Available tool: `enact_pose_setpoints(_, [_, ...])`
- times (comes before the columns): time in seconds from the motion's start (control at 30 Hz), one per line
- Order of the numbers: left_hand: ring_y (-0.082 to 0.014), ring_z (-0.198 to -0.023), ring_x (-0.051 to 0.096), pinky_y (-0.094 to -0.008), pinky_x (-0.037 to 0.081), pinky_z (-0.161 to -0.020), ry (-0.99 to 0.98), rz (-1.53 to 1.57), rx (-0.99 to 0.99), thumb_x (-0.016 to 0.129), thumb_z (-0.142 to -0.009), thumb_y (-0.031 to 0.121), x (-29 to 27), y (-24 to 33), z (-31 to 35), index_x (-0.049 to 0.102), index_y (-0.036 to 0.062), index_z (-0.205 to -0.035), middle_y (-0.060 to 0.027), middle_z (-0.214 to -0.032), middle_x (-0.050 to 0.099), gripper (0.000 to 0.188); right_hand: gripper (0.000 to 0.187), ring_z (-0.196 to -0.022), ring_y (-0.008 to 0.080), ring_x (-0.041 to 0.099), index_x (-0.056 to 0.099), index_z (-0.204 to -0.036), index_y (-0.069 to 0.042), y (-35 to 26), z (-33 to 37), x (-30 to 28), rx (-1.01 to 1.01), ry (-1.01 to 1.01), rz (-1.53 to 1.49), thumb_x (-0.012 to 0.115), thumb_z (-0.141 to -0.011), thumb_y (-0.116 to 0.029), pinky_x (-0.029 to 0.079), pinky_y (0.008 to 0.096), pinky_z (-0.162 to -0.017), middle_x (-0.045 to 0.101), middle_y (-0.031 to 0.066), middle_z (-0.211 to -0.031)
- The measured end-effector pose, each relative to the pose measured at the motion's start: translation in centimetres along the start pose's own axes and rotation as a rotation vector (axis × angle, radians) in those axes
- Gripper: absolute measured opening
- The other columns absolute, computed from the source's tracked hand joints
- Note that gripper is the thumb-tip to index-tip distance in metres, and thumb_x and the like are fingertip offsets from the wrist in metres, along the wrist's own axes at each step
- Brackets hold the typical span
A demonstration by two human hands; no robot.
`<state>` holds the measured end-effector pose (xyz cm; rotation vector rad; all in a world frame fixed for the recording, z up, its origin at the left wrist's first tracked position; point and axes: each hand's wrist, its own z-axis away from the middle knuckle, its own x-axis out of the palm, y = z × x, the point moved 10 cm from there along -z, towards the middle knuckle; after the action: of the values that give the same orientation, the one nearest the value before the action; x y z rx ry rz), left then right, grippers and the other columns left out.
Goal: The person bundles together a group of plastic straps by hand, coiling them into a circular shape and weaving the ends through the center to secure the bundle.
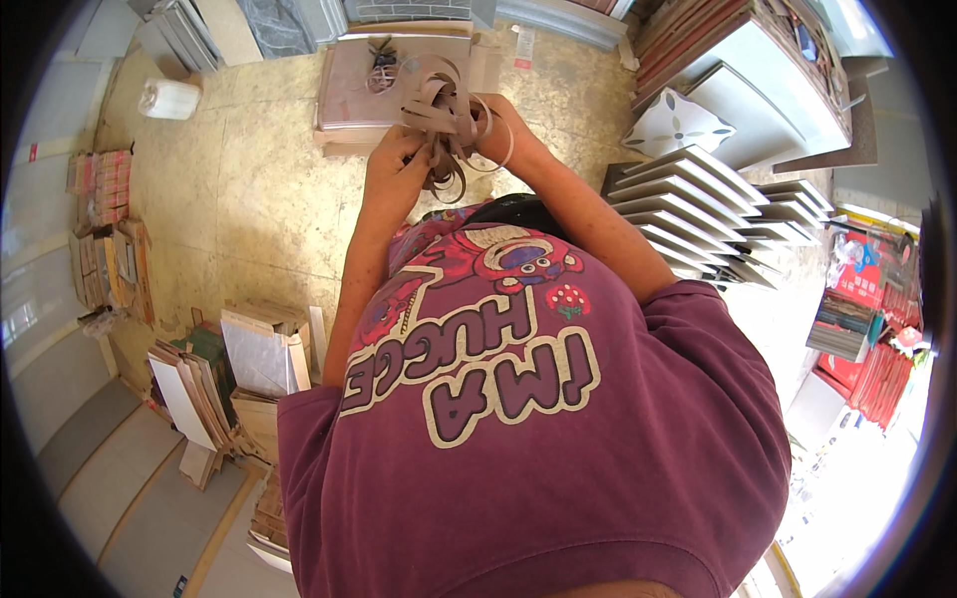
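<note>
A loose, looped bundle of brown strapping band (439, 112) is between my two hands in front of my body. My left hand (397, 164) is closed around the lower left of the bundle. On its right side, my right hand (501, 130) grips the bundle, with its fingers partly hidden behind the loops. One pale loop hangs out past my right hand. Behind the bundle lies a low stack of flat brown-grey boards or boxes (342, 95), with a small dark tangle (381, 78) on top.
To the right stand rows of upright slabs or tiles (688, 199) and a white panel with a leaf pattern (680, 125). A white jug (168, 99) stands on the floor (259, 199) at the far left. Boxed tiles (261, 349) lean near my left side.
</note>
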<state>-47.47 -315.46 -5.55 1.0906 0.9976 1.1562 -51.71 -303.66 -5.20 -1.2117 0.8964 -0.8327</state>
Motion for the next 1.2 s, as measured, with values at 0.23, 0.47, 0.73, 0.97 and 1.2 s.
enact_pose_setpoints(0.23, [-0.0212, -0.111, 0.049, -0.0316, 0.04, -0.091, 0.163, 0.041, 0.175, 0.073, -0.075, 0.022, -1.9, 4.7, 0.3, 0.042, 0.0071, -0.129, -0.0145, -0.122, 0.048, 0.064, 0.032, -0.075, 0.0308, 0.063, 0.064, -0.097, -0.009, 0.5, 0.0, -3.6, -0.038, 0.303, 0.367, 0.064, -0.075, -0.032, 0.049, 0.0373, -0.066, 0.065, 0.0145, -0.082])
enact_pose_setpoints(0.47, [-0.0303, -0.119, 0.041, -0.0381, 0.036, -0.098, 0.164, -0.611, 0.526, 0.075, -0.07, 0.021, 3.4, 10.8, 1.4, 0.046, 0.0131, -0.127, -0.016, -0.127, 0.038, 0.065, 0.019, -0.07, 0.0294, 0.061, 0.062, -0.083, -0.011, -3.9, 1.1, -1.9, -0.12, 0.337, 0.856, 0.064, -0.069, -0.025, 0.048, 0.0375, -0.059, 0.062, 0.007, -0.08])
enact_pose_setpoints(0.73, [-0.0237, -0.096, 0.055, -0.0298, 0.044, -0.084, 0.243, -0.41, 0.435, 0.059, -0.068, 0.001, 0.7, 7.8, 0.0, 0.059, 0.0071, -0.098, -0.0107, -0.107, 0.051, 0.031, 0.015, -0.071, 0.0313, 0.06, 0.057, -0.076, -0.007, -4.7, 1.6, -0.9, -0.181, 0.304, 0.791, 0.059, -0.075, -0.022, 0.046, 0.0412, -0.059, 0.058, 0.0105, -0.076])
enact_pose_setpoints(0.97, [-0.011, -0.088, 0.053, -0.0228, 0.043, -0.077, 0.187, -0.002, 0.242, 0.059, -0.072, -0.002, -0.9, 4.5, -0.5, 0.058, 0.0031, -0.096, -0.0041, -0.099, 0.052, 0.025, 0.013, -0.069, 0.03, 0.059, 0.058, -0.075, -0.007, -4.7, 2.1, -1.0, -0.169, 0.303, 0.623, 0.06, -0.074, -0.021, 0.045, 0.0399, -0.058, 0.057, 0.0091, -0.073])
enact_pose_setpoints(1.2, [-0.0047, -0.078, 0.054, -0.0179, 0.044, -0.069, 0.159, 0.23, 0.103, 0.06, -0.078, -0.001, -1.7, 2.8, -0.1, 0.058, 0.0052, -0.102, -0.0006, -0.089, 0.06, 0.024, 0.012, -0.053, 0.0213, 0.052, 0.061, -0.08, -0.008, -3.2, 2.5, -1.3, -0.106, 0.327, 0.315, 0.064, -0.072, -0.017, 0.042, 0.0328, -0.051, 0.053, 0.0048, -0.062])
